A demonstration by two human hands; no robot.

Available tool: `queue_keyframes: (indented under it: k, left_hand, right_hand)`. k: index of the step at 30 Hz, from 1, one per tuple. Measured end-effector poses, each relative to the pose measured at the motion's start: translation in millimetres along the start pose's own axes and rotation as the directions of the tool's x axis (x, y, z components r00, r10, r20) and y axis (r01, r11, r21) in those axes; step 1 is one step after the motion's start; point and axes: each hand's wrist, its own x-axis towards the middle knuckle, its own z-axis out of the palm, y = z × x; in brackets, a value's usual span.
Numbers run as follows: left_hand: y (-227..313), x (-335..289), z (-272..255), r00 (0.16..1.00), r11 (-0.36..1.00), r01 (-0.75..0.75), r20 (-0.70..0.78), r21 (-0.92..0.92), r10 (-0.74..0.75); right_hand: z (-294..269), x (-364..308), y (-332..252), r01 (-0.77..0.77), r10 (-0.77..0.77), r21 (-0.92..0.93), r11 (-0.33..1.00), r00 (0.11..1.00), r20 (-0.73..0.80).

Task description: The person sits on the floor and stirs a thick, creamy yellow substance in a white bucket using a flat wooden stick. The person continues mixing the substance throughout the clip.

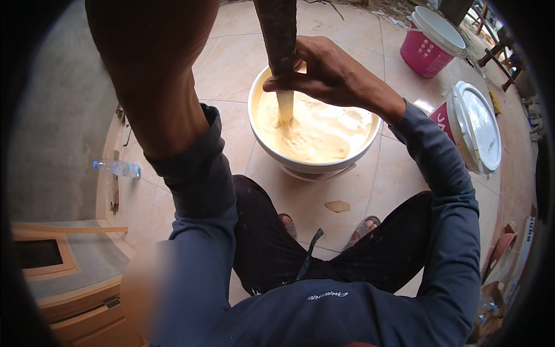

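My right hand [326,69] is closed round a dark, flat stick [276,32], its thumb across the front. The stick stands nearly upright, its pale, coated lower end dipping into thick cream-coloured liquid [324,130]. That liquid is in a white bucket [312,168] on the tiled floor before my feet. Around the stick the surface is rippled; elsewhere it shines smoothly. My left forearm [165,110] reaches up past the top edge, so its hand is out of the picture, and whether it holds the stick cannot be seen.
Two pink buckets stand on the right: one with a white rim [425,55], one with a white lid [483,127]. A plastic bottle [124,169] lies left near the grey wall [55,115]. A tan scrap [337,206] lies between my feet. Wooden frames [75,254] are lower left.
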Motion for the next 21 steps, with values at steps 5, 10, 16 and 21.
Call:
queue_keyframes:
  k: [5,10,16,21]
  left_hand:
    - [-35.7,13.8,-0.7,0.979,0.983,0.148,0.161,-0.108,-0.129]
    - [-127.5,3.0,17.3,0.912,0.897,0.394,0.207,-0.199,-0.354]
    - [-177.6,-11.8,11.3,0.834,0.805,0.543,0.264,-0.239,-0.484]
    - [-141.8,0.0,4.3,0.827,0.837,0.536,0.267,-0.109,-0.495]
  right_hand:
    - [-2.4,2.4,42.3,-0.162,0.158,-0.049,0.986,0.985,-0.075]
    - [0.9,-19.7,80.7,-0.377,0.375,-0.126,0.917,0.926,-0.043]
    - [14.0,-43.2,81.2,-0.475,0.473,0.004,0.880,0.877,0.087]
    - [21.7,-36.6,51.0,-0.500,0.475,0.153,0.852,0.863,0.173]
